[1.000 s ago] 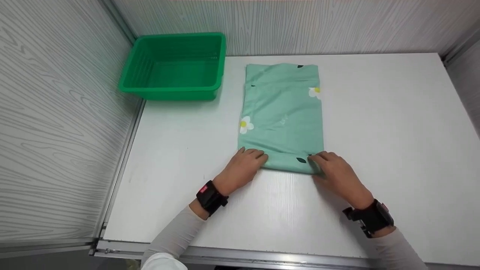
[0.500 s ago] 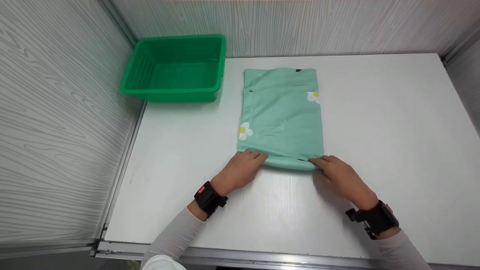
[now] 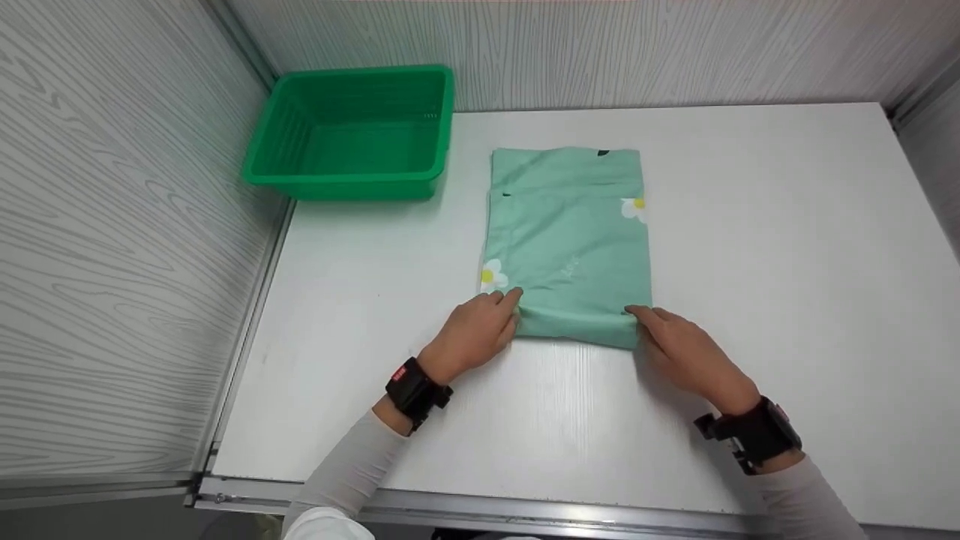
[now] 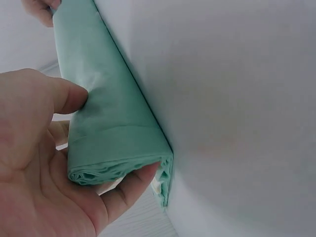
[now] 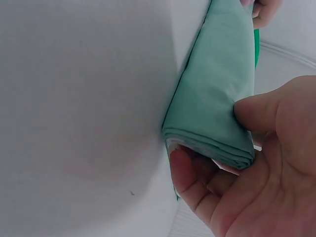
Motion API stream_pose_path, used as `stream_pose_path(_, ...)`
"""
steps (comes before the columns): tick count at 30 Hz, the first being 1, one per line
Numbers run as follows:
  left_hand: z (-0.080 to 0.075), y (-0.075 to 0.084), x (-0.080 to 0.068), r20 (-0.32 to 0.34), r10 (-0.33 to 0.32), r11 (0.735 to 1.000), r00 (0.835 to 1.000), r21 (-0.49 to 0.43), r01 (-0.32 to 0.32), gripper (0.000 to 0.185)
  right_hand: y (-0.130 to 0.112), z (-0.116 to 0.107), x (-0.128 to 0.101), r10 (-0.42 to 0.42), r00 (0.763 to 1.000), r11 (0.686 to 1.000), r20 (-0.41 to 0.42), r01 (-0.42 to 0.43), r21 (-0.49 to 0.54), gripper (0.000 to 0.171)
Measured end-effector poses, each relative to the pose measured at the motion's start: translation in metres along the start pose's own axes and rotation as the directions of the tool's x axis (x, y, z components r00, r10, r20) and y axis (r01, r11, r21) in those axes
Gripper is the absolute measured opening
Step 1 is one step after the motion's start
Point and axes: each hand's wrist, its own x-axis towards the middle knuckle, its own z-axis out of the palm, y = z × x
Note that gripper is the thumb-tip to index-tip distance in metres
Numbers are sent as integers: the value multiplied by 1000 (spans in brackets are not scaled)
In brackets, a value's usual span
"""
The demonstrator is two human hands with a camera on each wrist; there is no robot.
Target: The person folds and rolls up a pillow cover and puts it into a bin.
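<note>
A mint-green cloth (image 3: 566,240) with white daisies and dark leaves lies flat in a long rectangle, its near end turned over into a thick layered roll. My left hand (image 3: 472,330) grips the left end of that roll. In the left wrist view its thumb (image 4: 71,96) presses the outer face while other fingers reach under the layers (image 4: 108,170). At the roll's right end, my right hand (image 3: 690,356) holds on likewise. Its thumb (image 5: 252,111) lies on the outside in the right wrist view, with curled fingers (image 5: 190,180) beneath the folded edges.
A green plastic basket (image 3: 345,180) stands at the back left of the white table (image 3: 780,240), against the wood-grain walls (image 3: 127,225). A metal rail (image 3: 570,517) runs along the table's front edge.
The cloth's near end has been rolled further over, and its far edge has come closer to me. The dark leaf on the roll has turned out of sight. Both hands have shifted their fingers slightly.
</note>
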Motion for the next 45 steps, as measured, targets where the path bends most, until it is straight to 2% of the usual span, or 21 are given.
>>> stream_pose_path(3,1,-2,-1,-20,-34,999,999,-5,34,43,2,2,1,12,1000,1000,7,-12,16,38)
stream_pose_path(4,2,-2,-2,-34,-37,999,999,13,37,43,3,2,1,14,1000,1000,5,-14,18,37)
stream_pose_path(6,5,-2,-3,-77,-25,994,997,107,33,41,5,4,3,16,1000,1000,-6,-16,16,37)
stream_pose_path(8,9,0,-3,-133,22,973,991,229,9,35,7,5,4,8,999,1000,-38,-7,4,36)
stream_pose_path(10,11,5,-4,-176,96,939,980,342,-30,28,8,6,6,-4,997,1000,-80,3,-20,35)
stream_pose_path(13,7,17,-4,-186,208,906,960,407,-117,25,11,6,8,-19,991,999,-134,14,-41,36)
stream_pose_path(14,6,21,-4,-177,237,902,955,406,-149,27,11,7,9,-37,987,998,-159,29,-52,37)
stream_pose_path(17,3,29,-3,-105,262,908,959,362,-209,33,13,9,12,-100,968,993,-229,81,-89,39)
stream_pose_path(20,7,28,-2,-44,240,919,970,333,-213,42,12,12,16,-174,939,980,-297,137,-143,40)
stream_pose_path(22,10,25,0,-33,224,922,974,332,-201,39,10,13,16,-193,934,977,-302,155,-147,41)
stream_pose_path(26,13,23,6,-66,206,925,976,338,-172,23,5,13,13,-203,951,975,-235,176,-133,54)
stream_pose_path(30,11,24,11,-82,191,927,978,341,-153,16,2,13,12,-209,964,972,-167,185,-147,62)
stream_pose_path(37,5,23,14,-58,162,941,985,309,-136,12,4,10,12,-207,969,974,-138,190,-124,55)
stream_pose_path(45,2,13,7,-47,126,978,991,171,-116,14,12,5,3,-184,980,983,-77,184,0,43)
